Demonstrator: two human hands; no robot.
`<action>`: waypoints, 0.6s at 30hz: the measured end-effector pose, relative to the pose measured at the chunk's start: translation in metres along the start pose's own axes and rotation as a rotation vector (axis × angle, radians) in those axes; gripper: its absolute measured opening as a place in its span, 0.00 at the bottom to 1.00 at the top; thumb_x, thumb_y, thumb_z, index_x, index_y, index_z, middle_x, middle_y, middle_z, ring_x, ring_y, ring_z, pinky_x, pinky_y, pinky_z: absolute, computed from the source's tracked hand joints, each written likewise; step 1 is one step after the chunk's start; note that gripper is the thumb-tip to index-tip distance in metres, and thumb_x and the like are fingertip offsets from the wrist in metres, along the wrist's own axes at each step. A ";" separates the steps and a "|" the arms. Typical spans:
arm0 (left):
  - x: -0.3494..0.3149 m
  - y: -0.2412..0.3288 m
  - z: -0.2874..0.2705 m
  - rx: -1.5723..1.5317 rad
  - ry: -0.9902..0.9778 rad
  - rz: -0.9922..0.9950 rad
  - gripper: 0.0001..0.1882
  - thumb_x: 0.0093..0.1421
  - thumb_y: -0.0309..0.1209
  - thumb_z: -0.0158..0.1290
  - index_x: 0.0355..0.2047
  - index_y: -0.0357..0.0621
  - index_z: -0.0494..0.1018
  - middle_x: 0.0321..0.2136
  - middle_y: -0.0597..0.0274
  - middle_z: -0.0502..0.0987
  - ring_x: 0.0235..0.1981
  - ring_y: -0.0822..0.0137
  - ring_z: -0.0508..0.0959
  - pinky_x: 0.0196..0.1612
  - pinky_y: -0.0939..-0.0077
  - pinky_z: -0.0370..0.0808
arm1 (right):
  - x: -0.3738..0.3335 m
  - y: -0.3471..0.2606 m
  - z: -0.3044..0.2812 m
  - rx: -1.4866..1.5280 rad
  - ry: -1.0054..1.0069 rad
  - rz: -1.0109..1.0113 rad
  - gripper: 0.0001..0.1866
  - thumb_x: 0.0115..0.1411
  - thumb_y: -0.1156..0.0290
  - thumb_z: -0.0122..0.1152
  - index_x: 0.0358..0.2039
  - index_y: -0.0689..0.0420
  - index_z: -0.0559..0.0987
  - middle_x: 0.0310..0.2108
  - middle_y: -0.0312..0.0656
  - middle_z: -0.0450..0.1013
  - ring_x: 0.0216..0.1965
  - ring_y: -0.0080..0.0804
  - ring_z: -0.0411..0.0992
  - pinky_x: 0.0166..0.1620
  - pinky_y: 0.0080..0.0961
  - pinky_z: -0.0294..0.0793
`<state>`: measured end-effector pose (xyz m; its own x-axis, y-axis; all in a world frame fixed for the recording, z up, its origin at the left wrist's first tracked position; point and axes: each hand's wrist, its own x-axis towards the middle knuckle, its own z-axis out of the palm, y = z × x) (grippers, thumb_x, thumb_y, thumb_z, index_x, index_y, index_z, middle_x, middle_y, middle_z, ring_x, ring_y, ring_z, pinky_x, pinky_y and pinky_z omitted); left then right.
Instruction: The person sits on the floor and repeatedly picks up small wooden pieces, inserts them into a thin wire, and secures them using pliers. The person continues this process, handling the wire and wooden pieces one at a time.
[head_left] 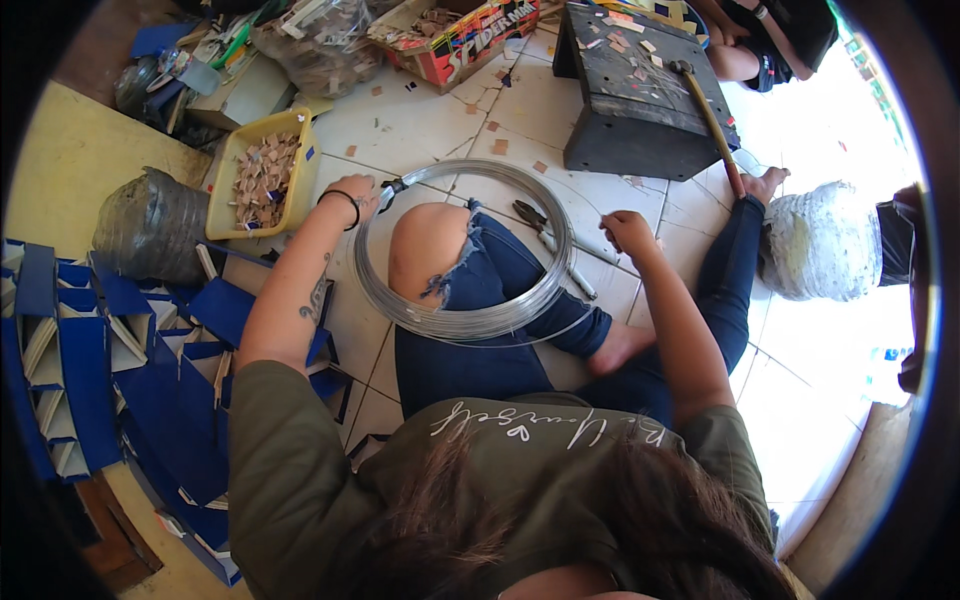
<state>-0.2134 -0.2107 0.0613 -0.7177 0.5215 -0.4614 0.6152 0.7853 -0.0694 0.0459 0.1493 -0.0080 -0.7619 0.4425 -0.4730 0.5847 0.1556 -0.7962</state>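
Note:
A coil of silver wire (480, 325) rests over my bent knee, with a dark tie (397, 186) round its upper left side. My left hand (356, 197) is closed on the coil's edge beside that tie. To the right of the coil, my right hand (630, 233) is held up with its fingers pinched together; what they hold, if anything, is too small to make out. Pliers with dark jaws (530, 213) lie on the floor, seen through the coil. Near them is a thin silver rod (582, 284).
A yellow tub (218, 200) of small tan pieces stands left. Blue box-like pieces (90, 370) are stacked at lower left. Ahead is a black bench (640, 110) with a hammer (712, 125). A wrapped white bundle (820, 240) stands right. Another person (765, 45) sits at far right.

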 end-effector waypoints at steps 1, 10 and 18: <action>-0.005 0.008 -0.013 0.052 0.011 0.048 0.19 0.53 0.39 0.44 0.41 0.40 0.67 0.38 0.50 0.72 0.41 0.54 0.71 0.44 0.64 0.68 | -0.010 0.004 -0.009 0.041 -0.010 -0.004 0.13 0.52 0.66 0.50 0.22 0.64 0.74 0.13 0.37 0.66 0.11 0.21 0.60 0.15 0.18 0.59; -0.105 0.191 -0.045 -0.273 -0.100 0.852 0.22 0.51 0.43 0.47 0.40 0.37 0.69 0.34 0.47 0.73 0.36 0.51 0.73 0.41 0.64 0.69 | -0.103 0.033 -0.052 0.448 0.060 0.103 0.10 0.57 0.67 0.47 0.24 0.60 0.71 0.13 0.33 0.64 0.11 0.19 0.58 0.16 0.15 0.58; -0.179 0.309 0.016 -0.734 -0.235 0.946 0.16 0.58 0.39 0.38 0.31 0.40 0.68 0.28 0.48 0.73 0.31 0.51 0.73 0.34 0.62 0.68 | -0.144 0.048 -0.063 0.777 0.088 0.096 0.08 0.57 0.67 0.46 0.27 0.57 0.70 0.16 0.33 0.65 0.16 0.20 0.60 0.21 0.16 0.60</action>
<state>0.1098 -0.0666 0.1084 0.0372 0.9764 -0.2128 0.4777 0.1697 0.8620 0.2013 0.1483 0.0460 -0.6742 0.4961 -0.5471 0.2594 -0.5345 -0.8044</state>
